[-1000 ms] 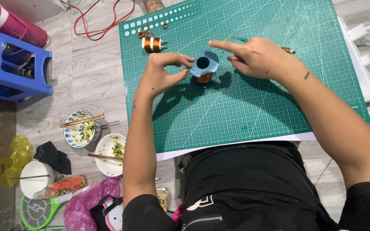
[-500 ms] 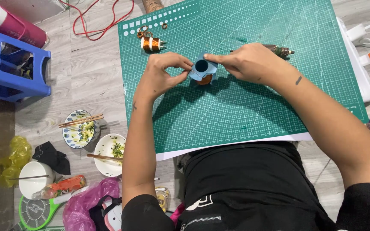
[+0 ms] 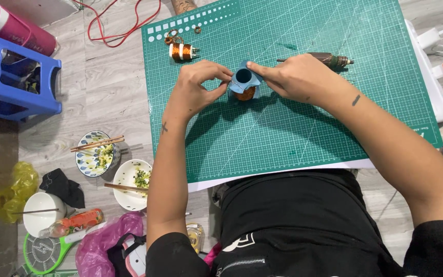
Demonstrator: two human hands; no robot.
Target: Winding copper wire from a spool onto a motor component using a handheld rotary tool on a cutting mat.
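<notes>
Both hands pinch a small copper-wound coil with a blue paper sleeve [image 3: 243, 83] near the middle of the green gridded cutting mat [image 3: 293, 128]: left hand [image 3: 197, 87] on its left edge, right hand [image 3: 290, 77] on its right (fingertips clamped on the paper). The wrapping looks mid-way; pressing the sleeve snug seems to call for steady, even pressure.

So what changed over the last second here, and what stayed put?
The right hand moved left onto the blue-wrapped copper coil and now pinches its wrap opposite the left hand, uncovering the rod-shaped tool behind it. The left hand's grip, the small coil and the cutting mat stayed unchanged.
</notes>
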